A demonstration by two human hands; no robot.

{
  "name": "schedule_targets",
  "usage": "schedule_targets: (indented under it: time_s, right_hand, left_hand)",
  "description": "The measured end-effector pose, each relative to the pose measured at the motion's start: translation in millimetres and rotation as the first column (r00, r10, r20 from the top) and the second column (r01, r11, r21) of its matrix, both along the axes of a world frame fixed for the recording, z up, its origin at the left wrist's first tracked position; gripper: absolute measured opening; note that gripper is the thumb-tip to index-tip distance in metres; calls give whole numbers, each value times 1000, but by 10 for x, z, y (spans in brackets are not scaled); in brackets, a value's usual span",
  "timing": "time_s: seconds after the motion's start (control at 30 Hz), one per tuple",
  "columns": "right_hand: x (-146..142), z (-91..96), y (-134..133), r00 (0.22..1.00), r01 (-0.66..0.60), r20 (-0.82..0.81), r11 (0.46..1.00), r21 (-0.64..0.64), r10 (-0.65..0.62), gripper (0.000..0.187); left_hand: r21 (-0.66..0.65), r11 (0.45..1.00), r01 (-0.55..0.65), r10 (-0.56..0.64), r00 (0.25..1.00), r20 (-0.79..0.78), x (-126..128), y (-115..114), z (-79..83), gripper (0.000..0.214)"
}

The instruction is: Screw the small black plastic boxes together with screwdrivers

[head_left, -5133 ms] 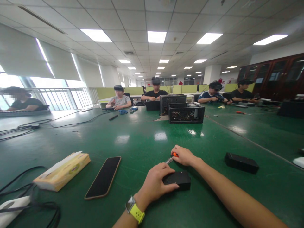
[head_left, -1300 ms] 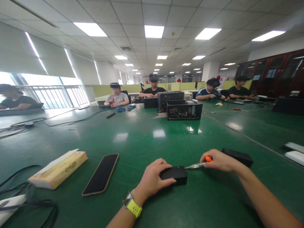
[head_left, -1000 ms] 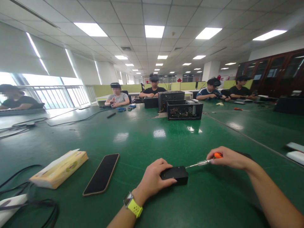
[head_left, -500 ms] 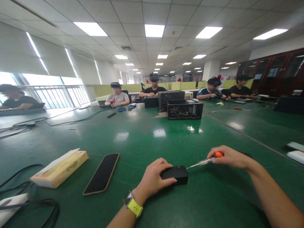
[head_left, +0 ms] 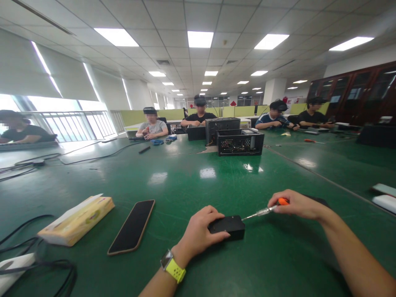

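Observation:
A small black box [head_left: 228, 226] lies on the green table [head_left: 192, 181] in front of me. My left hand [head_left: 199, 233], with a yellow-strapped watch [head_left: 171, 267] on the wrist, rests on the box's left end with fingers curled over it. To its right, my right hand [head_left: 295, 204] grips a screwdriver [head_left: 265, 210] with an orange handle and a clear shaft. The tip points left at the box's upper right corner, touching or almost touching it.
A phone [head_left: 132, 226] lies face up left of the box, then a tissue pack [head_left: 77, 220] and black cables [head_left: 46, 264]. A second black box [head_left: 318, 201] sits behind my right hand. Open computer cases [head_left: 239, 142] stand mid-table. Several people sit along the far side.
Five seconds ago my right hand held the screwdriver just behind the box; it has swung out to the box's right side. In the last second the tip edged back toward the corner.

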State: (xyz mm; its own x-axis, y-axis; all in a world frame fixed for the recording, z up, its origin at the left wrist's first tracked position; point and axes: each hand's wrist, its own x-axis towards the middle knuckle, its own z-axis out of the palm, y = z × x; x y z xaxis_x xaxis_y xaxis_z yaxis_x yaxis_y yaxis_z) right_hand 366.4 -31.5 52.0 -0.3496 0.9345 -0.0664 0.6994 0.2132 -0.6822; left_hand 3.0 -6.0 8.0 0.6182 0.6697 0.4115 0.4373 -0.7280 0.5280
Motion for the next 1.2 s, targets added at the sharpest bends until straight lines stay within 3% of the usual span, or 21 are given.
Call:
schedule_targets:
  time_s: [0.37, 0.5, 0.73, 1.03, 1.2]
  right_hand:
    - [-125, 35, -28, 1000, 2, -5, 1000, 15, -2, 27]
    - [-319, -107, 29, 1000, -4, 27, 999, -54, 6, 17]
    - [-682, -365, 106, 997, -54, 59, 998, -12, 54, 15]
    - [-438, -319, 115, 997, 73, 14, 996, -56, -72, 10]
    - [-464, -278, 125, 986, 165, -4, 983, 80, -165, 4]
  left_hand:
    - [-5, 1000, 2, -2, 1000, 0, -7, 1, -3, 40]
    - [-4, 1000, 5, -5, 1000, 9, 1, 8, 1, 40]
    - [-17, 1000, 21, -19, 996, 83, 9, -16, 23, 38]
    - [14, 1000, 6, -8, 985, 172, 1, -18, 36, 40]
    - [27, 1000, 14, -18, 990, 138, 2, -8, 4, 43]
